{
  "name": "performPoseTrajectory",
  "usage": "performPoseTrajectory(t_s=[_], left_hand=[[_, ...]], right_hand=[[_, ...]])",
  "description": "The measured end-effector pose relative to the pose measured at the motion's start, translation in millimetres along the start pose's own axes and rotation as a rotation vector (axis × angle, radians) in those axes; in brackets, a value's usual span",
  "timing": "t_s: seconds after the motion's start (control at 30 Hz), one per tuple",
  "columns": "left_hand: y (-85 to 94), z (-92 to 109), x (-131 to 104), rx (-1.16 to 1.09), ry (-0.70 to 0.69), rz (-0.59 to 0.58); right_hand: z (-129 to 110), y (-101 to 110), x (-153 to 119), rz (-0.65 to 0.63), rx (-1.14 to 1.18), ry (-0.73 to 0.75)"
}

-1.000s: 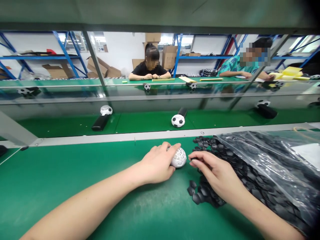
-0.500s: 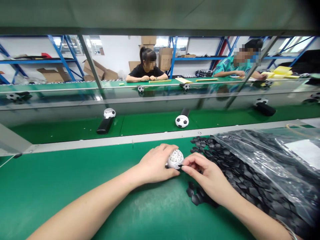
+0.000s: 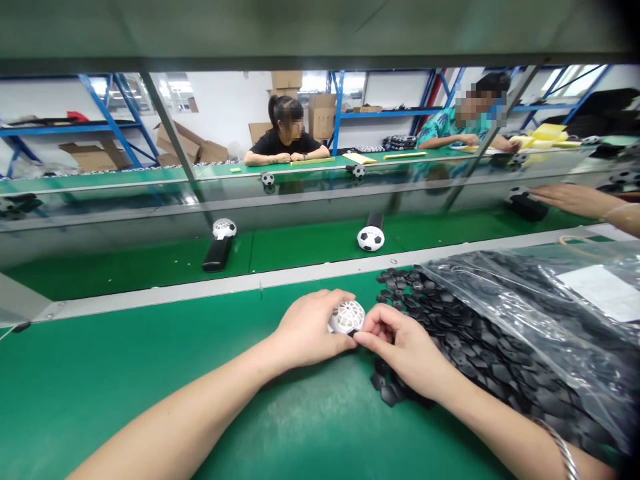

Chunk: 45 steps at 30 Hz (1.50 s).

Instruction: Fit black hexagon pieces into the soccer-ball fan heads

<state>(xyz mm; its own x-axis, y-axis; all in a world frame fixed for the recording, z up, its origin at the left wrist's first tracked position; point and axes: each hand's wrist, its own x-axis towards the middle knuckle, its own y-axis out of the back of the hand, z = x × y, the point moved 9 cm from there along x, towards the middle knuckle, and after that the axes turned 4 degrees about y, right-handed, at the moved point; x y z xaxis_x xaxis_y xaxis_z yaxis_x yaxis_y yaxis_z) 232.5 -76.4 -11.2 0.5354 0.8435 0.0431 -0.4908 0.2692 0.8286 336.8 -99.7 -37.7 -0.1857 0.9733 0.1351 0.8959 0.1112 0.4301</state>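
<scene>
On the green bench top [image 3: 210,347], my left hand [image 3: 310,330] is closed round a white ball shell [image 3: 349,316] with an open lattice surface, like a soccer ball. My right hand [image 3: 400,343] pinches a small black panel [image 3: 355,333] against the lower right side of the shell; fingertips hide part of it. Beside my right hand lies a large heap of black panels [image 3: 480,357], with a few more [image 3: 387,390] just under the wrist.
A clear plastic bag [image 3: 550,320] covers part of the heap. Beyond a metal rail [image 3: 300,275], a green belt carries a half-covered ball on a black handle [image 3: 224,230] and a soccer ball piece [image 3: 371,239]. Another person's hand [image 3: 570,200] reaches in at right; two people sit opposite.
My right hand has brought the black panel against the shell. A co-worker's hand has come in at right over a ball piece. The belt pieces have shifted slightly right in view.
</scene>
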Motion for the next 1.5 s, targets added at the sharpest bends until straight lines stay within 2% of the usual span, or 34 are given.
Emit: performPoseTrajectory(t_s=[0.13,0.2,0.27,0.33,0.4,0.43,0.53,0.6,0.7,0.83,0.97,1.03,1.17,1.23,1.37,1.5], left_hand=[[-0.1,1,-1,-0.019,0.013,0.027],[-1.4,3,-4,-0.012,0.003,0.007],[-3.5,4,-7,0.013,-0.007,-0.047],[-6.7,6,-9,0.048,-0.038,-0.133],[-8.0,9,-10,0.087,-0.103,-0.202],[-7.3,10,-10,0.107,-0.138,-0.216],[-0.4,8,-8,0.174,-0.184,-0.177],[3.7,3,-7,0.233,-0.172,-0.139],[3.0,2,-7,0.313,-0.194,-0.141],[-1.1,4,-7,0.296,-0.243,-0.152],[-1.9,6,-5,0.297,-0.271,-0.094],[-1.9,6,-4,0.3,-0.277,-0.071],[0.4,4,-2,0.275,-0.267,-0.032],[0.1,3,-2,0.267,-0.269,-0.027],[-2.1,4,-3,0.267,-0.277,-0.026],[-0.7,5,-3,0.255,-0.249,-0.025]], right_hand=[[-2,-1,4,-0.028,0.031,0.001],[-3,4,10,-0.06,-0.042,0.039],[-2,22,18,-0.026,-0.225,0.104],[2,49,27,0.102,-0.441,0.159],[10,68,32,0.182,-0.564,0.168],[14,72,34,0.183,-0.595,0.166],[19,65,34,0.106,-0.67,0.185],[15,55,29,0.038,-0.687,0.207],[6,45,21,-0.022,-0.679,0.229],[-2,43,15,-0.025,-0.568,0.225],[5,39,13,-0.056,-0.247,0.077],[3,35,10,-0.073,-0.157,0.066],[-25,31,4,-0.034,-0.25,0.265],[-33,30,1,-0.025,-0.277,0.307],[-32,22,-2,-0.07,-0.279,0.282],[-21,23,-1,-0.049,-0.243,0.205]])
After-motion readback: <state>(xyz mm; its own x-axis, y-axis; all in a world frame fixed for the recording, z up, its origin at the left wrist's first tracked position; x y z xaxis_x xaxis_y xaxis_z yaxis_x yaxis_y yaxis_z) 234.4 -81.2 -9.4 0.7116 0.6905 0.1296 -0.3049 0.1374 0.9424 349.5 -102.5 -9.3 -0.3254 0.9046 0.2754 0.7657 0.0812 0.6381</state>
